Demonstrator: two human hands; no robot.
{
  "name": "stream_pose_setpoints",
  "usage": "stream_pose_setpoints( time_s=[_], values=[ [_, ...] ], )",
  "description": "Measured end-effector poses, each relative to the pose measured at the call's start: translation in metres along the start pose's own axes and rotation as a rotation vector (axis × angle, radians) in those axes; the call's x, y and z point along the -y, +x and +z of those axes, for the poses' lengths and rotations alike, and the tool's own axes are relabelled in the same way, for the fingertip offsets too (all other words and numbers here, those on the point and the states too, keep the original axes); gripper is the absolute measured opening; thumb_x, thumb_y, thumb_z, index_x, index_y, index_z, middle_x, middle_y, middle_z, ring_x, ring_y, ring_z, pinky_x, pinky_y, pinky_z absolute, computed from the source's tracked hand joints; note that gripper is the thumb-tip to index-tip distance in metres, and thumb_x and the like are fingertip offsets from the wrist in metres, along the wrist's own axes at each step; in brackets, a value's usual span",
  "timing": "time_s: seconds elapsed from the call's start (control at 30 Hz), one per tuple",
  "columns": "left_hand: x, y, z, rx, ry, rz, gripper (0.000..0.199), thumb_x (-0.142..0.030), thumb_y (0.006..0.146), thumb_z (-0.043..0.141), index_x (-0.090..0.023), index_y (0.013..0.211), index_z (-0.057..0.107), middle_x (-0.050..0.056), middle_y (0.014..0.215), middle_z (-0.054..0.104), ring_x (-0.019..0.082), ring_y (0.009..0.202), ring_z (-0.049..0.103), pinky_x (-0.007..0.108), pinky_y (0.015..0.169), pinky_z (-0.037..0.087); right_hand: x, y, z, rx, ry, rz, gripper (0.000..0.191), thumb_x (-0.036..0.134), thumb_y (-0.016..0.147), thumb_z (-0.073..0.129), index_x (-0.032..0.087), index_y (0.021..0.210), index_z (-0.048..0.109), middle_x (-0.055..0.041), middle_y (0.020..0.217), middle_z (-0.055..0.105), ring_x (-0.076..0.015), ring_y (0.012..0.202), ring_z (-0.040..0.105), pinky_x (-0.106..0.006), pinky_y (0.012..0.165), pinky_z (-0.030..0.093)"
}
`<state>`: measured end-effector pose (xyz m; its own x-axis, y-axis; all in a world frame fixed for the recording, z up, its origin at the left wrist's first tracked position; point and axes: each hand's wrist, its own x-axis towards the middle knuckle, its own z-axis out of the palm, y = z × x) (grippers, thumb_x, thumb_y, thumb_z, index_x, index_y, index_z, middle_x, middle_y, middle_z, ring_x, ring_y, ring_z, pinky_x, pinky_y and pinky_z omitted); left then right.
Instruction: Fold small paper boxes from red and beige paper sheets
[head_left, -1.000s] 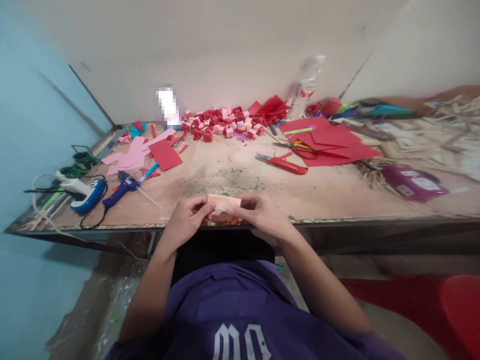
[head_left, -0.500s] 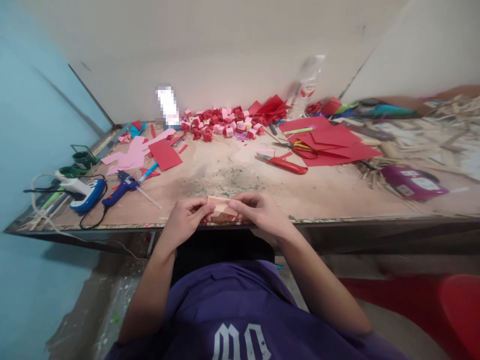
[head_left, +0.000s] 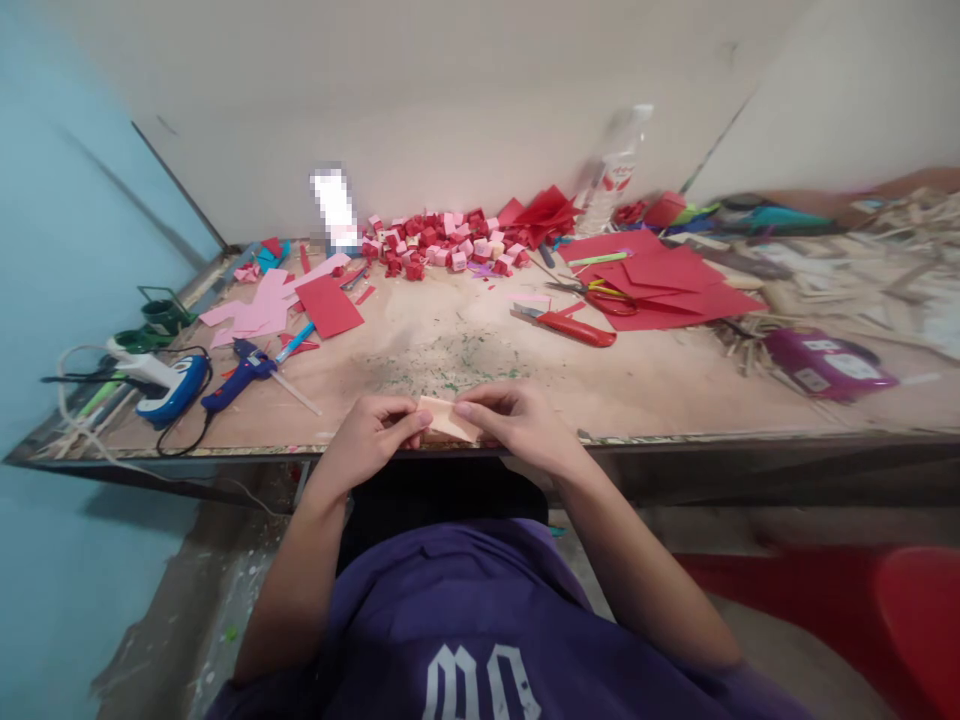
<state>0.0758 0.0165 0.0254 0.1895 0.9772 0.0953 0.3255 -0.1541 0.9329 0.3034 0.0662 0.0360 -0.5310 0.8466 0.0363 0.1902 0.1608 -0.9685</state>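
Note:
A small piece of pale peach paper [head_left: 448,418] is stretched between my two hands, just above the table's front edge. My left hand [head_left: 375,432] pinches its left end, thumb on top and fingers beneath. At the other end, my right hand [head_left: 514,420] grips the paper the same way, its fingertips partly hidden behind the sheet. Green shavings [head_left: 457,362] lie scattered on the table [head_left: 645,400] just beyond both hands.
Pink and red paper cubes [head_left: 442,242] are heaped at the back. A red-handled knife [head_left: 574,328], scissors [head_left: 607,300] and red sheets [head_left: 675,285] lie to the right. On the left are a blue glue gun [head_left: 244,377], a power strip [head_left: 176,390] and pink paper [head_left: 259,310].
The peach paper has tilted a little, its right end lower, and more of its face shows. Both hands keep their hold with only slight finger movement.

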Motion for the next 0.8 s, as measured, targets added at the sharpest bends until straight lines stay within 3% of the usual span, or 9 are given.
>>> stream_pose_setpoints(
  time_s=[0.13,0.43,0.8],
  values=[
    [-0.002,0.002,0.002,0.061,0.040,-0.014,0.039,-0.047,0.094,0.069,-0.018,0.069,0.069,-0.001,0.065,0.063,0.014,0.063,0.055,0.025,0.061,0.040,-0.001,-0.001,0.001,0.032,-0.018,-0.022,0.029,0.042,0.092,0.072,0.016,0.087,0.081,-0.0041,0.075,0.071,-0.0146,0.064,0.059,-0.027,0.058,0.046],
    [-0.008,0.005,0.007,0.043,0.019,-0.019,0.032,-0.047,0.094,0.068,-0.018,0.086,0.078,0.001,0.078,0.071,0.016,0.072,0.062,0.026,0.069,0.047,-0.003,-0.001,-0.001,0.010,-0.100,-0.057,0.029,0.037,0.094,0.068,0.015,0.079,0.079,-0.0026,0.067,0.067,-0.0151,0.063,0.056,-0.028,0.059,0.042],
    [-0.002,0.005,0.010,-0.078,0.009,0.023,0.036,-0.044,0.094,0.066,-0.017,0.069,0.069,-0.001,0.065,0.058,0.015,0.064,0.052,0.026,0.062,0.040,0.000,-0.001,0.003,0.052,-0.177,-0.130,0.029,0.040,0.096,0.068,0.017,0.084,0.082,-0.0042,0.076,0.074,-0.0172,0.069,0.061,-0.028,0.063,0.044]
  ],
)
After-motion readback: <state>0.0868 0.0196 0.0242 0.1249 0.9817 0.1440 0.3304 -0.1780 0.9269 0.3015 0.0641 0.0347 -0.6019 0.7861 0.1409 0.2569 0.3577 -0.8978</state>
